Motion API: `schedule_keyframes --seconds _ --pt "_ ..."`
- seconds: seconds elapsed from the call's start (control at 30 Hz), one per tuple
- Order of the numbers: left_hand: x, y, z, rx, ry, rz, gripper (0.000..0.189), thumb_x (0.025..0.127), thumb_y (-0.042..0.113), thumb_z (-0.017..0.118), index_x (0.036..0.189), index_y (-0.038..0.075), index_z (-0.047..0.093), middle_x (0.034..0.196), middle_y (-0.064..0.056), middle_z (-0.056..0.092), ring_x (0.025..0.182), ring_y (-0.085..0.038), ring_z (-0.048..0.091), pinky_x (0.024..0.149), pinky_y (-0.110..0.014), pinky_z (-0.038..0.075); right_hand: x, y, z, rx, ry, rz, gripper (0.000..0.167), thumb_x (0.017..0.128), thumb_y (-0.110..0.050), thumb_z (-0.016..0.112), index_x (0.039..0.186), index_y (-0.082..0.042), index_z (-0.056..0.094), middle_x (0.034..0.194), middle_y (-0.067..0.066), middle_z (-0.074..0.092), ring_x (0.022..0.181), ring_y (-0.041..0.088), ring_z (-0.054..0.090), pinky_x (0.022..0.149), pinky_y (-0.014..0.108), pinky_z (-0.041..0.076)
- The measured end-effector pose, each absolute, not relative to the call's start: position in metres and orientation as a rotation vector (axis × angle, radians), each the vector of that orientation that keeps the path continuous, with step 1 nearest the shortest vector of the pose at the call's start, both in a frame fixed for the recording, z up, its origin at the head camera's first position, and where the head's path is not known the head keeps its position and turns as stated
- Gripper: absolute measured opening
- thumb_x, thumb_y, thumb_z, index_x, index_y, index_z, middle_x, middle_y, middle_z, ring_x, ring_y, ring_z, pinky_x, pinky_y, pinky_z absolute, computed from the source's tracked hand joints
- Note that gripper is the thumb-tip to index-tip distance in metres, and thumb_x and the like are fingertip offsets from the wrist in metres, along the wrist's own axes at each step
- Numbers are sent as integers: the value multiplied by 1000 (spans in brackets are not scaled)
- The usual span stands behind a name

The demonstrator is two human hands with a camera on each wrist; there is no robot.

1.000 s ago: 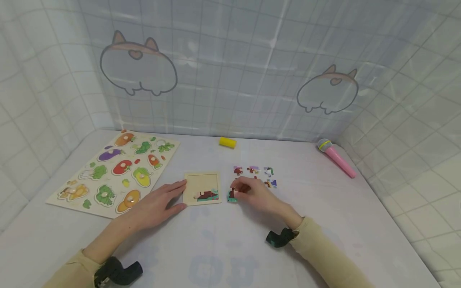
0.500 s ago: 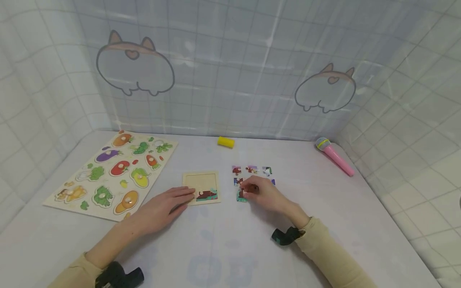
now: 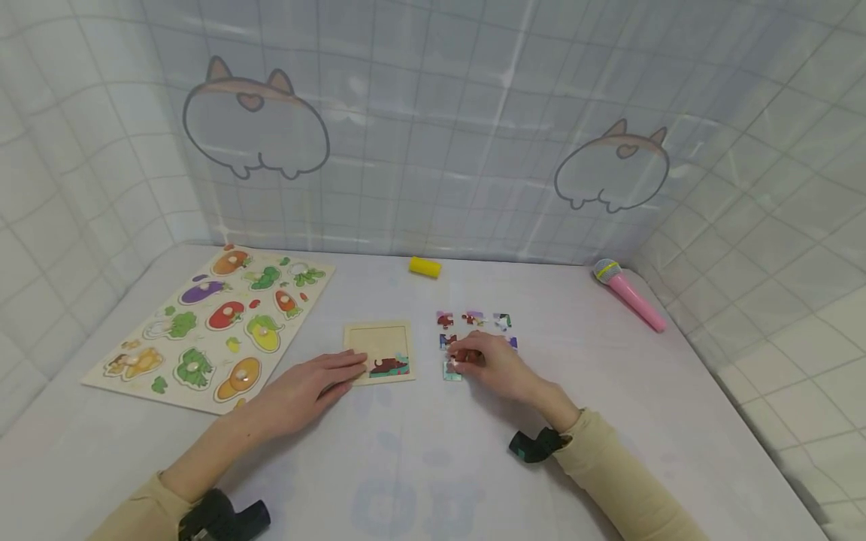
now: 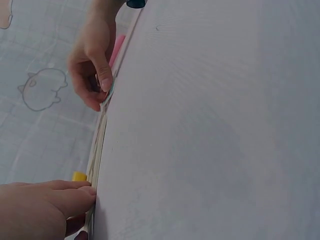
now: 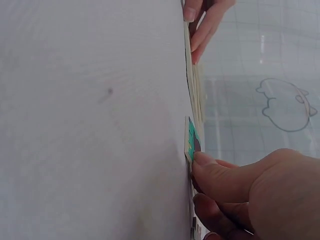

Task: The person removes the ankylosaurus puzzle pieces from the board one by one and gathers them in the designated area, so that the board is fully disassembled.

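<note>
A small square wooden puzzle tray (image 3: 379, 338) lies on the white table, with joined brown and teal puzzle pieces (image 3: 390, 366) in its lower right corner. My left hand (image 3: 304, 391) rests on the tray's lower left edge, fingers extended. Right of the tray, my right hand (image 3: 497, 366) pinches a puzzle piece (image 5: 192, 139) between thumb and fingers; its teal part and pale edge show in the right wrist view. Several loose puzzle pieces (image 3: 473, 318) lie in rows just beyond that hand, which partly hides them.
A wooden vegetable puzzle board (image 3: 216, 330) takes up the table's left side. A yellow cylinder (image 3: 425, 267) lies at the back. Near the right edge is a pink toy microphone (image 3: 631, 297). A curtain with a grid pattern (image 3: 433, 135) hangs behind the table.
My right hand, with the puzzle piece, has shifted slightly right, away from the tray; the piece now looks paler. My left hand has slid further onto the tray's lower left part.
</note>
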State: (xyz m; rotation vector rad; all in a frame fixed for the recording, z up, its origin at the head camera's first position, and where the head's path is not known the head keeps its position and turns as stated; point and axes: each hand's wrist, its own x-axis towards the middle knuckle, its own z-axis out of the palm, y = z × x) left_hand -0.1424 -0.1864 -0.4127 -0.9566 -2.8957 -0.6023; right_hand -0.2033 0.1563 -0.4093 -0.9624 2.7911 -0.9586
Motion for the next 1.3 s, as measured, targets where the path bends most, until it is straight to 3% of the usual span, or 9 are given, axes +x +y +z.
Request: schedule_keyframes --seconds 0.47,0.73,1.03,1.3 --pt "-144 -188 -411 -981 -2897 -674 42 99 14 62 141 12 59 150 -3 52 141 -30 45 109 -50 43 -203 158 -410 -909 2827 -993 17 88 -8 76 104 -12 74 90 -5 65 80 11 56 71 21 50" --pt "-146 -189 -412 -992 -2901 -689 42 100 14 61 142 12 58 152 -3 50 142 -29 44 110 -49 42 -202 155 -402 -911 2805 -1099 19 91 -9 73 109 -10 74 96 -5 68 84 10 59 76 23 54" --pt "-146 -189 -410 -1008 -2924 -684 44 100 12 61 143 11 56 153 -5 48 143 -30 42 108 -50 43 -201 106 -391 -1121 2708 -1073 23 90 -2 71 114 -1 70 98 6 70 85 15 62 78 24 55" --pt "-146 -189 -411 -1011 -2941 -708 44 100 13 61 143 12 56 154 -4 48 143 -29 43 109 -49 43 -205 64 -393 -1168 2610 -1077 26 90 -4 73 115 0 69 100 9 69 85 16 62 76 21 52"
